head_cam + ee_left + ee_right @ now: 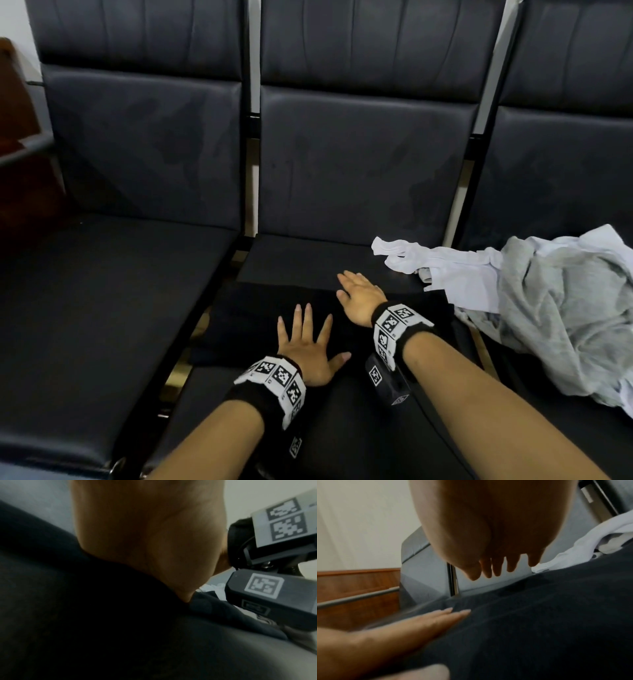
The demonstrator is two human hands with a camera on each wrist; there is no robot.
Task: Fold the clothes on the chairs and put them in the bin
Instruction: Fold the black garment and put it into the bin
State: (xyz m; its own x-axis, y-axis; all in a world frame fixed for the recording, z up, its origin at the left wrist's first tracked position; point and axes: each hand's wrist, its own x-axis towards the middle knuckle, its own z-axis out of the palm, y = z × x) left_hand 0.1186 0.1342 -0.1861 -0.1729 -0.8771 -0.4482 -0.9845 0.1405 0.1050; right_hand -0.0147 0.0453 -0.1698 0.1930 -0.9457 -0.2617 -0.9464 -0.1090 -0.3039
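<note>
Both my hands lie flat, fingers spread, gripping nothing: left hand (pixel 306 349) and right hand (pixel 359 294) press the black garment (pixel 246 318) on the middle chair (pixel 342 171). White clothes (pixel 455 270) and grey clothes (pixel 565 308) lie heaped just right.

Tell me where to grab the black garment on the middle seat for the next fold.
Probably the black garment's left edge, near the seat gap, coming from the left with the left hand. It lies flat under both open palms, so the right hand can pin it while that free edge lifts toward the clothes pile.
</note>
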